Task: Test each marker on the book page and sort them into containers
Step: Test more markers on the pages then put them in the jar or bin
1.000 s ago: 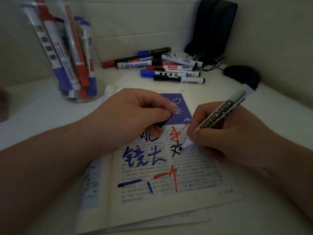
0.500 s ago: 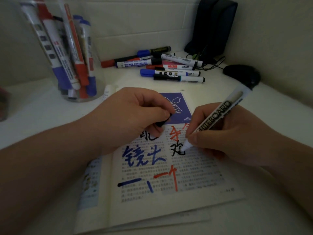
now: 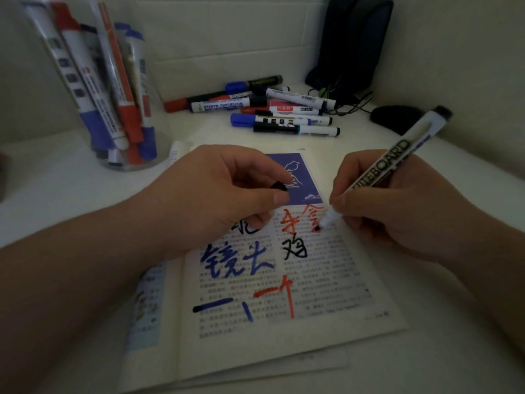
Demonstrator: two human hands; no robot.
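The right hand is gripping a black whiteboard marker, its tip on the book page, while the left hand is pinching a black cap. Several markers are already standing in the clear jar; a pile of markers is apparently waiting on the surface.

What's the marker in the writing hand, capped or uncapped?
Uncapped: the marker shows a bare tip at the book page, and the left hand pinches a black cap.

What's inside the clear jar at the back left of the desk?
Whiteboard markers stand upright in the clear jar, with blue and red ends showing near the bottom. They overlap and blur, so the exact count, and anything behind them, cannot be seen.
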